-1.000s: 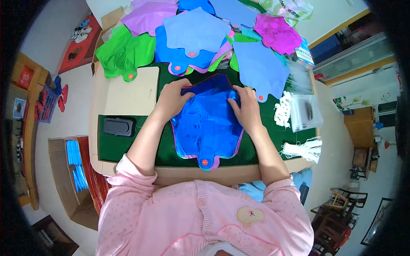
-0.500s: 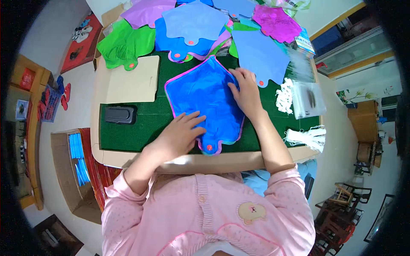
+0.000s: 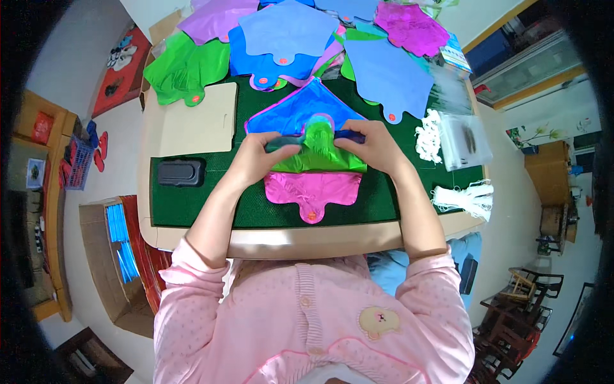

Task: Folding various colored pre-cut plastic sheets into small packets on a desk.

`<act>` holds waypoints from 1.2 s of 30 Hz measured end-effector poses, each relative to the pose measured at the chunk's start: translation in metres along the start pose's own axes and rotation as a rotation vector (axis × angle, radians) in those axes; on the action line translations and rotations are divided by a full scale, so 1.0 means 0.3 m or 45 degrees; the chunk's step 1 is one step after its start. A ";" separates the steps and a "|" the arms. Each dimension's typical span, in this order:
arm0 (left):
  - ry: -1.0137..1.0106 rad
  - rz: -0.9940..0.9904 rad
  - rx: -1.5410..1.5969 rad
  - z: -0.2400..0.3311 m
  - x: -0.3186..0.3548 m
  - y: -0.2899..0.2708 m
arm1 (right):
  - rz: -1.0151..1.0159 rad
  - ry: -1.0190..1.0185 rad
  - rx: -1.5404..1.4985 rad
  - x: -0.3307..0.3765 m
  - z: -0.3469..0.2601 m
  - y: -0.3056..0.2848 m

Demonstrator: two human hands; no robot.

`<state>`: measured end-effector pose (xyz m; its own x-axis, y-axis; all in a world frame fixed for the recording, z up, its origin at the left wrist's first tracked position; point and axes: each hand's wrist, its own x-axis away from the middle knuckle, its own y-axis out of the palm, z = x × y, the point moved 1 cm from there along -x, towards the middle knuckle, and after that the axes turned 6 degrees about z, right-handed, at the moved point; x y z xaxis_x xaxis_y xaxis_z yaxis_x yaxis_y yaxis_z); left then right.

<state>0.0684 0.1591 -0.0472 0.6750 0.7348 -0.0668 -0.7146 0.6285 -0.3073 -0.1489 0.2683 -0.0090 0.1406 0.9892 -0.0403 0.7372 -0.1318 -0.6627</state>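
A flat blue foil balloon (image 3: pixel 291 112) with a pink rim lies mid-table on a small stack, its point facing away from me. Its near part is folded back, showing a shiny green foil layer (image 3: pixel 320 157) and a rounded tab turned upward. Beneath, nearer me, a magenta foil balloon (image 3: pixel 313 187) lies flat with its round tab toward me. My left hand (image 3: pixel 256 155) pinches the left side of the fold between thumb and fingers. At the opposite side my right hand (image 3: pixel 377 147) grips a dark blue edge. How many layers each hand holds is hidden.
More flat foil balloons, including a green one (image 3: pixel 185 69) and a pale blue one (image 3: pixel 390 77), cover the table's far side. A cardboard sheet (image 3: pixel 195 121) and black case (image 3: pixel 181 173) lie left. White string (image 3: pixel 465 200) and clear bags (image 3: pixel 464 144) lie right.
Both hands have taken hold of the balloon's sides. The near part of the blue balloon has been folded away from me, uncovering green and magenta foil. My left hand has moved up and away.
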 end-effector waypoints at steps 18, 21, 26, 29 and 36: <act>-0.080 -0.062 -0.148 -0.016 -0.013 -0.043 | -0.154 0.181 -0.192 -0.017 -0.008 -0.010; 0.010 -0.103 0.031 0.020 -0.005 -0.033 | -0.129 0.120 -0.348 -0.022 0.013 -0.018; -0.224 -0.156 0.334 0.055 -0.004 -0.037 | -0.069 0.038 -0.681 -0.030 0.073 -0.034; 0.162 -0.121 0.068 0.077 0.028 -0.048 | 0.029 0.090 -0.339 -0.026 0.018 -0.036; 0.614 -0.366 -0.766 0.127 0.199 0.010 | 0.228 -0.046 -0.025 -0.021 0.044 0.019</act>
<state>0.0995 0.2145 -0.0160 0.9194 0.2897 -0.2662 -0.3736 0.4305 -0.8217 -0.1545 0.2621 -0.0224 0.2475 0.9514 -0.1833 0.7151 -0.3070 -0.6279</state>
